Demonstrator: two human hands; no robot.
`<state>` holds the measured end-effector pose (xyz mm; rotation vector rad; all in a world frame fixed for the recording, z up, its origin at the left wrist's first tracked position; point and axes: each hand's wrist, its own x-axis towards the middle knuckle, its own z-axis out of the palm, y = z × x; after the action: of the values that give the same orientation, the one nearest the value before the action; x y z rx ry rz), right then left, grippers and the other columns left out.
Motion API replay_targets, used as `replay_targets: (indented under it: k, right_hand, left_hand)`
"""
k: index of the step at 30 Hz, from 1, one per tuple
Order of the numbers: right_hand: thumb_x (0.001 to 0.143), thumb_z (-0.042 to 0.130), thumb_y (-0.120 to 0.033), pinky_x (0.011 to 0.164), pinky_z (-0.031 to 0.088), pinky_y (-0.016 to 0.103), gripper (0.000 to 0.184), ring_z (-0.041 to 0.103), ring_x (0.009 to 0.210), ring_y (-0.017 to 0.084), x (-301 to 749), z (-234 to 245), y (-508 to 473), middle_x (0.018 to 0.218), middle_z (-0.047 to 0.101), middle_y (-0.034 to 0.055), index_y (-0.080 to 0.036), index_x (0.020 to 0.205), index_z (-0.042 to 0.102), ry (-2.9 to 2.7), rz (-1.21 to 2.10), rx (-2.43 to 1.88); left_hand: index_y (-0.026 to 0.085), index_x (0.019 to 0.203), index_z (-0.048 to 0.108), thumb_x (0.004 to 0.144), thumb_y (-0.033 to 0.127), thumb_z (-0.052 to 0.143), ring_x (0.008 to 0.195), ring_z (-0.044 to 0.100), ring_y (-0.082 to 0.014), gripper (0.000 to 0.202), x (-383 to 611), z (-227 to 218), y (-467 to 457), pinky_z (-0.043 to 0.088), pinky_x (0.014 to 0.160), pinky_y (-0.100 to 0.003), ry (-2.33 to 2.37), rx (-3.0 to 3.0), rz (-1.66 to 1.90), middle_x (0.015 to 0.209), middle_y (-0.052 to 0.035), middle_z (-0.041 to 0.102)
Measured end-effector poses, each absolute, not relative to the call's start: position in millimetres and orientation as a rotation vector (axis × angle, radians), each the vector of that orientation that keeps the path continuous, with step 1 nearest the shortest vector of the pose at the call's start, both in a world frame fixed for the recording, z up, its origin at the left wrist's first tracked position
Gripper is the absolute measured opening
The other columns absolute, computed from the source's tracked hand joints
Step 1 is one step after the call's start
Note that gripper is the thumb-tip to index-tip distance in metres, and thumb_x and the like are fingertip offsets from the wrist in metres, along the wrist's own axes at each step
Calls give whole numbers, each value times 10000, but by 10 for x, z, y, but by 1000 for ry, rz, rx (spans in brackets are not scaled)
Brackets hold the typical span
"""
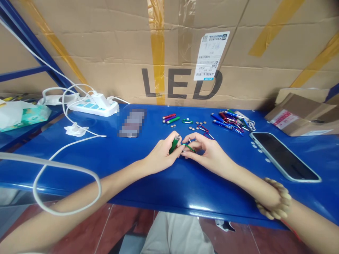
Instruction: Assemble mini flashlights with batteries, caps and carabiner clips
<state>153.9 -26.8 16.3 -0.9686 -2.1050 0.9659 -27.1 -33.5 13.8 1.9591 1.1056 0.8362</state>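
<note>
My left hand (pixel 161 154) is closed around a small green metal tube (pixel 174 144) that looks like a mini flashlight. Close against it, my right hand (pixel 212 152) pinches a green carabiner clip (pixel 189 148) between thumb and fingers. Whether clip and tube are joined is hidden by the fingers. Just beyond my hands lie a red tube (pixel 168 116), a green tube (pixel 173 120), another green carabiner (pixel 187 121) and a red carabiner (pixel 202 127). Several small button cells (pixel 201 123) are scattered among them.
A pile of coloured tubes with clips (pixel 228 122) lies back right, near a phone (pixel 286 157) and a cardboard box (pixel 293 113). A power strip (pixel 92 106) and white cable (pixel 66 170) occupy the left. A large carton (pixel 113 46) stands behind the blue table (pixel 127 190).
</note>
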Motion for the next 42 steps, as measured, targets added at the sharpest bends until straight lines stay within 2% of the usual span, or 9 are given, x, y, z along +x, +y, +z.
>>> replay_targets:
  k: [3,7,9,12,18,25,32,39,42]
  right_hand:
    - [849,583,-322,643,518,262,271,645,663,142,1561,152,-249,818,709,25,-185,1082,568,-2229,695,-981]
    - [947,401,-294,750,523,311,288,656,824,192,1606,135,-224,974,683,107,-142,1083,604,-2520,254,-811]
    - [960,354,-287,762,525,335,323,655,836,213,1621,122,-215,931,676,124,-115,1065,606,-2612,104,-769]
    - [953,368,-279,739,530,335,314,649,748,201,1633,94,-200,841,671,112,-99,1037,611,-2646,-13,-737]
    - [935,411,-245,721,497,287,249,610,676,159,1619,72,-204,746,648,73,-130,921,631,-2556,60,-742]
    - [945,387,-229,559,409,226,296,481,551,109,1596,144,-231,610,521,15,-136,799,627,-2484,117,-734]
    - [923,438,-247,577,443,231,240,512,571,118,1613,148,-232,659,580,33,-144,941,655,-2188,4,-815]
    - [934,420,-277,600,476,236,265,554,619,129,1544,91,-282,698,588,38,-160,1032,637,-2188,70,-786]
    - [933,420,-283,622,491,249,270,578,645,141,1548,80,-285,730,613,50,-159,1033,639,-2207,78,-806]
  left_hand:
    - [209,760,328,888,292,419,537,421,-81,177,-283,167,-343,342,559,-217,1136,1982,840,595,73,414]
    - [207,729,297,892,292,421,539,373,-73,221,-298,190,-350,312,548,-214,1145,1950,872,613,69,365]
    - [206,731,301,891,294,426,549,384,-74,221,-301,189,-350,313,552,-214,1136,1932,856,617,68,355]
    - [207,738,299,891,294,428,543,371,-70,219,-300,182,-347,314,549,-213,1087,1907,836,619,72,335]
    - [206,746,304,895,305,430,533,332,-66,219,-307,182,-342,303,542,-210,1044,1921,820,612,77,319]
    - [204,742,303,892,315,426,550,330,-70,224,-294,166,-345,306,563,-213,1049,1936,829,630,69,336]
    - [201,776,336,907,341,378,545,283,-83,196,-310,170,-350,274,540,-222,997,1958,749,604,67,324]
    - [197,987,445,928,387,329,555,436,-110,230,-295,133,-360,335,575,-232,1063,2115,586,641,48,465]
    - [205,960,446,924,383,340,614,476,-124,211,-293,126,-355,347,597,-236,1130,2113,613,692,34,503]
